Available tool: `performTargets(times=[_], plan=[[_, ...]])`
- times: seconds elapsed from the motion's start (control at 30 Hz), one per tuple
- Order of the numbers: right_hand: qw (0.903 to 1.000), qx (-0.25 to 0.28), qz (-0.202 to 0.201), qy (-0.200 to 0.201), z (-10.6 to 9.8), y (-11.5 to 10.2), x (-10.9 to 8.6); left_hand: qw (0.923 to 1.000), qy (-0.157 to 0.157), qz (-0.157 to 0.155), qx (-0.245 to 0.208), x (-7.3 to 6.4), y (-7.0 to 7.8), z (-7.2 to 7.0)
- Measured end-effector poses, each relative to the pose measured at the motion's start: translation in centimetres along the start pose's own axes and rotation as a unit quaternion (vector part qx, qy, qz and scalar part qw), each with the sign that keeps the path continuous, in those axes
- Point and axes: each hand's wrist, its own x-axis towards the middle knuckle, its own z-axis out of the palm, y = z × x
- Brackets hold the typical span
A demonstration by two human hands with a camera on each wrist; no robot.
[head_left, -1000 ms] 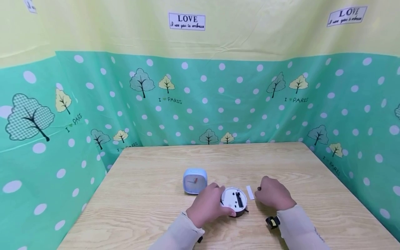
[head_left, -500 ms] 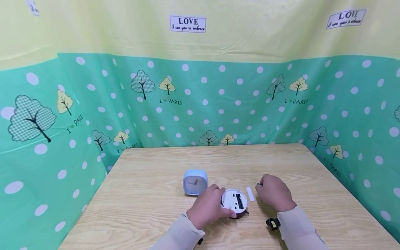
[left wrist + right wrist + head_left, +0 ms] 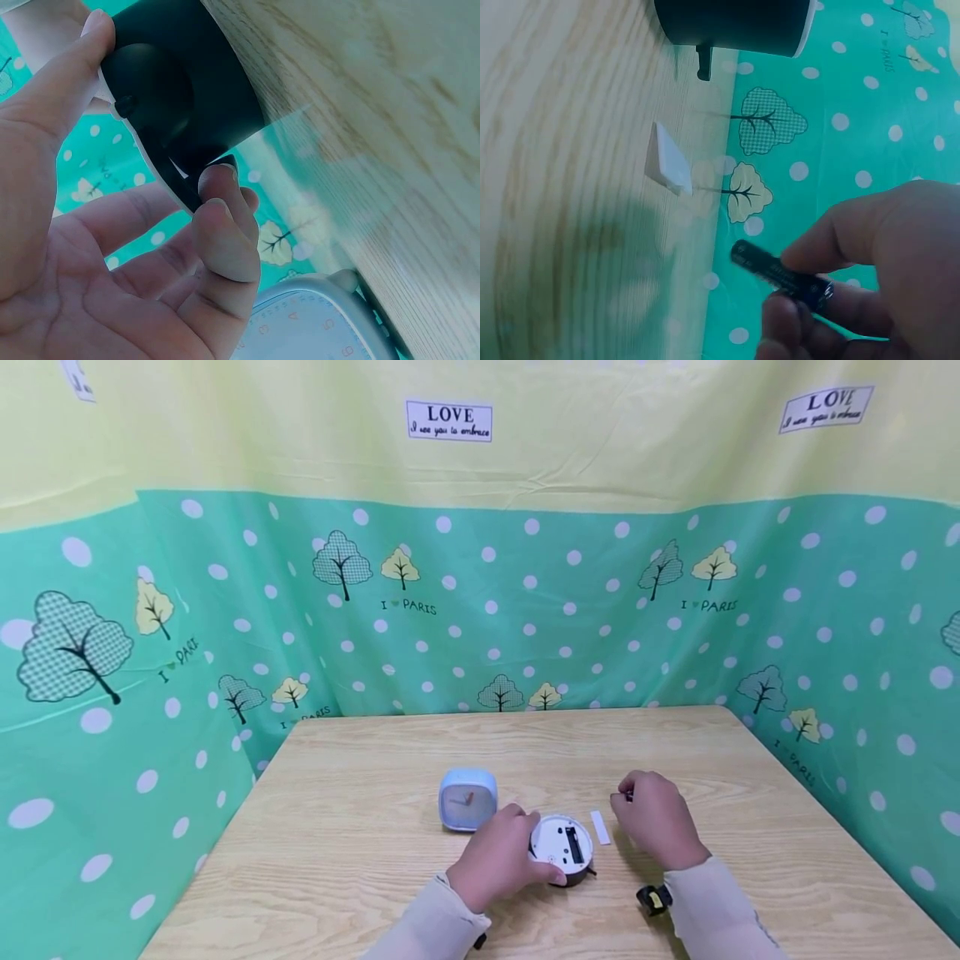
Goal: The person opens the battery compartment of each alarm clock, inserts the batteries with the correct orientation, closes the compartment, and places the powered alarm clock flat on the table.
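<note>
A round black clock (image 3: 557, 845) lies face down on the table, its white back up with a dark battery slot showing. My left hand (image 3: 501, 858) grips it from the left, thumb at the near side and fingers round the far side; the left wrist view shows its black casing (image 3: 202, 75) between thumb and fingertips. In the right wrist view my right hand (image 3: 870, 262) pinches a small dark battery (image 3: 780, 274) between thumb and fingers. Between that hand and the clock, a white battery cover (image 3: 601, 827) lies on the table.
A light blue square alarm clock (image 3: 468, 799) stands upright just behind and left of my left hand. The wooden table (image 3: 360, 877) reaches back to a green and yellow printed curtain (image 3: 420, 643) that hangs around its far side and flanks.
My right hand has turned a little and risen slightly beside the cover, so the dark battery end shows more clearly. The left hand keeps its hold on the round clock.
</note>
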Motion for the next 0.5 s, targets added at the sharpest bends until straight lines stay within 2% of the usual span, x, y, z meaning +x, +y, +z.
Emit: performTargets(times=[0.17, 0.37, 0.5], plan=[[0.9992, 0.014, -0.014, 0.033, 0.02, -0.11, 0.11, 1.0000, 0.004, 0.006, -0.001, -0.09, -0.02, 0.07], [0.9916, 0.008, -0.089, 0.093, 0.12, -0.38, 0.03, 0.9999, 0.007, 0.010, 0.002, -0.06, -0.09, 0.07], [0.9864, 0.010, -0.116, 0.116, 0.32, -0.47, 0.00, 0.9999, 0.009, 0.012, 0.004, 0.02, -0.19, 0.16]])
